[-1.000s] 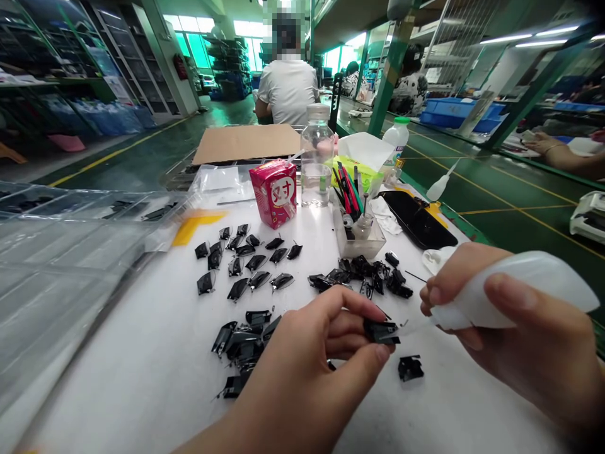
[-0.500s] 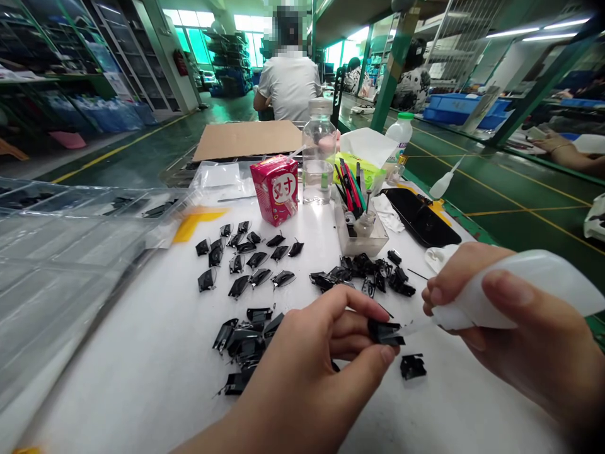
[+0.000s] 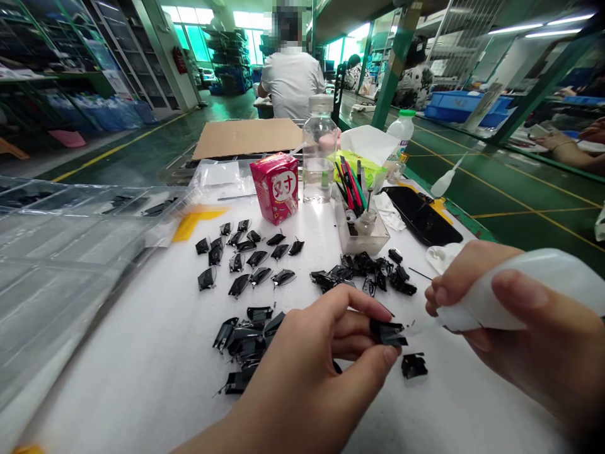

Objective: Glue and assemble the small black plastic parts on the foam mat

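Observation:
My left hand [image 3: 312, 359] pinches a small black plastic part [image 3: 388, 332] between thumb and fingers, low in the middle of the white table [image 3: 142, 366]. My right hand [image 3: 529, 334] is wrapped round a white squeeze bottle [image 3: 524, 287], whose thin nozzle tip touches that part. Another black part [image 3: 414, 366] lies just below them. A heap of black parts [image 3: 246, 343] sits left of my left hand, a laid-out group of black parts [image 3: 248, 258] lies farther back, and a second heap [image 3: 366, 277] lies behind my hands.
Clear plastic trays [image 3: 70, 252] fill the left side. Behind the parts stand a red carton [image 3: 276, 188], a clear bottle [image 3: 319, 151], a clear box of pens [image 3: 359, 221], a black tray [image 3: 420, 217] and cardboard [image 3: 248, 139]. A person in a white shirt [image 3: 293, 79] sits beyond.
Both hands hold nearly still with the nozzle tip at the part; the view has drifted slightly.

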Available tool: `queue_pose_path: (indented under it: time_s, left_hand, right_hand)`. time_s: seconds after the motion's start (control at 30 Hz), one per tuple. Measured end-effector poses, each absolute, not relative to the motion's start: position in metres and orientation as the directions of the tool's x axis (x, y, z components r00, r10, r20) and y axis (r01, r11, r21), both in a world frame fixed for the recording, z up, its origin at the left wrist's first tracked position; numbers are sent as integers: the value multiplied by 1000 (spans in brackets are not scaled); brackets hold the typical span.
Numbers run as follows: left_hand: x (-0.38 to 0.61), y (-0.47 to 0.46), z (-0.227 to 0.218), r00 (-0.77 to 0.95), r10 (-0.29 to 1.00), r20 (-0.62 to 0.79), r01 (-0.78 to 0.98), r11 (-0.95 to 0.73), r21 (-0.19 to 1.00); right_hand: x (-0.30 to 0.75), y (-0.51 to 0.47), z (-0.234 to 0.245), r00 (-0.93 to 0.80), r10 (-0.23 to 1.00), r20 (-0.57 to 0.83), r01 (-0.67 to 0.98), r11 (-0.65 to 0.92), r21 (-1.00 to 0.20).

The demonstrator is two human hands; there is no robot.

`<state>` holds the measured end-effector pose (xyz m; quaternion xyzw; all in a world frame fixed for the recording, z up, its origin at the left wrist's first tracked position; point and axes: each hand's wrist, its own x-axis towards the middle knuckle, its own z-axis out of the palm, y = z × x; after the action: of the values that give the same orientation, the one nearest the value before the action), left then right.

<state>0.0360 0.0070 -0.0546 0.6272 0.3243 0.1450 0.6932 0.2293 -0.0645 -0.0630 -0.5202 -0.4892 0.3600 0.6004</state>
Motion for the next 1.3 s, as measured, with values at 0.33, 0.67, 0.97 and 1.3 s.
queue_pose_path:
  time_s: [0.33, 0.67, 0.97, 1.3]
  left_hand:
    - [38, 10, -52, 771, 578, -268, 203, 177, 963]
    - [38, 9, -52, 763, 582, -281, 204, 196, 959]
    - [37, 7, -50, 744, 601, -291, 197, 219, 956]
    - [39, 10, -52, 748, 600, -285, 199, 208, 958]
  right_hand:
    - [227, -60, -53, 303, 928, 217, 122, 188, -975]
    - [230, -60, -57, 261, 943, 205, 169, 164, -972]
    - [226, -59, -55, 271, 936, 224, 51, 219, -974]
    - [230, -64, -60, 260, 940, 220, 52, 214, -975]
